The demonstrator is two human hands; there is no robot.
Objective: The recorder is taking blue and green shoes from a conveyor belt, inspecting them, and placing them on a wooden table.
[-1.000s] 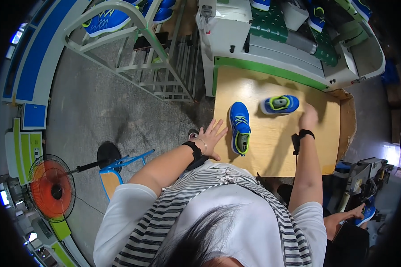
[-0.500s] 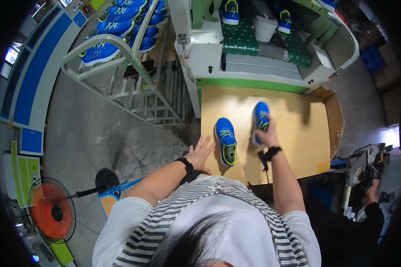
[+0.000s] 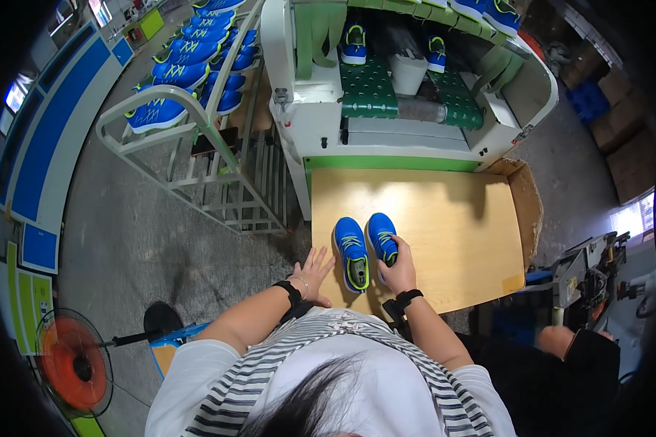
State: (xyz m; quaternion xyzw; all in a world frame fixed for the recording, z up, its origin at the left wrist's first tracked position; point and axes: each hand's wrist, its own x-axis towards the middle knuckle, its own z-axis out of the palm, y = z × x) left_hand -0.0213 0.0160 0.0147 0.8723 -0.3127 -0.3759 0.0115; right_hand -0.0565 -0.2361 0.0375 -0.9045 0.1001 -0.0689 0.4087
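Note:
Two blue sneakers with lime-green laces and trim stand side by side on the wooden tabletop [image 3: 452, 240], toes pointing away from me. My right hand [image 3: 399, 269] grips the right sneaker [image 3: 380, 229] round its heel and collar, hiding much of its rear. The left sneaker [image 3: 352, 251] stands free, its grey insole showing through the opening. Just left of it, at the table's left edge, my left hand [image 3: 313, 277] rests with fingers spread and nothing held.
Beyond the table stands a white and green machine with a perforated green conveyor belt [image 3: 368, 91] carrying sneakers. A metal rack [image 3: 186, 164] of blue sneakers is at the far left, an orange fan [image 3: 73, 363] at the near left. Another person's arm [image 3: 587, 357] shows at right.
My right hand has brought the right sneaker leftward and nearer, close beside the other one. My left hand stays spread by the table's edge. The whole view has shifted slightly.

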